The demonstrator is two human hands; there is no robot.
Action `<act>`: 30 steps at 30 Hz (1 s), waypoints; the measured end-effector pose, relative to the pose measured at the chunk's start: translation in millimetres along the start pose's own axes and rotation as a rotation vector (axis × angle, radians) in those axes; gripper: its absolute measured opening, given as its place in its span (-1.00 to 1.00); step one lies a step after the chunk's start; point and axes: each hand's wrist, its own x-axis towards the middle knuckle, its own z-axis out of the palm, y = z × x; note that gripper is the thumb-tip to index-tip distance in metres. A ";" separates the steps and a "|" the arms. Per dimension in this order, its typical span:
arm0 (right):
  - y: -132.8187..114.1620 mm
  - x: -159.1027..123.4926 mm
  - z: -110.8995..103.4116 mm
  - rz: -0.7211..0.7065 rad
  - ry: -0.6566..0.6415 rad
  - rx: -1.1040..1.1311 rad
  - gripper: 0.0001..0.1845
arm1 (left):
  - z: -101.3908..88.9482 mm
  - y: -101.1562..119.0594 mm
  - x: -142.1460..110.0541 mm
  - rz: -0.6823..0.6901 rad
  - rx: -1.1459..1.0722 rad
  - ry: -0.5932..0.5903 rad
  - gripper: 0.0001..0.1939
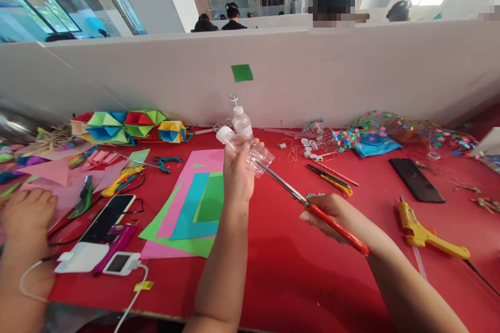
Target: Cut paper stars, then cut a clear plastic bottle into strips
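Observation:
A clear plastic bottle with a white cap is gripped in my left hand, tilted with its cap to the upper left. Its lower end looks cut open. In my right hand are red-handled scissors, their blades pointing up and left. The blade tips meet the bottle's lower edge; whether they are cutting into it I cannot tell. Just behind my left hand another capped clear bottle stands upright, with one more bottle behind it.
Coloured paper sheets lie left of my arm. A utility knife, a black phone and a yellow glue gun are to the right. A co-worker's hand rests at far left. A white partition borders the red table.

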 end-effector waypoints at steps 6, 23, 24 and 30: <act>3.0 0.6 1.1 -0.056 -0.060 0.006 -0.39 | -3.5 1.2 1.5 0.043 0.041 -0.030 -0.77; 8.6 3.1 7.9 -0.026 0.005 -0.008 -0.43 | -5.1 -5.3 -0.6 0.090 0.070 -0.159 -0.79; 8.6 3.5 7.9 -0.014 0.004 -0.012 -0.43 | -5.6 -5.3 -0.2 0.094 0.071 -0.159 -0.79; 9.5 4.5 6.6 -0.010 0.002 -0.015 -0.45 | -7.0 -4.7 1.2 0.109 0.095 -0.155 -0.77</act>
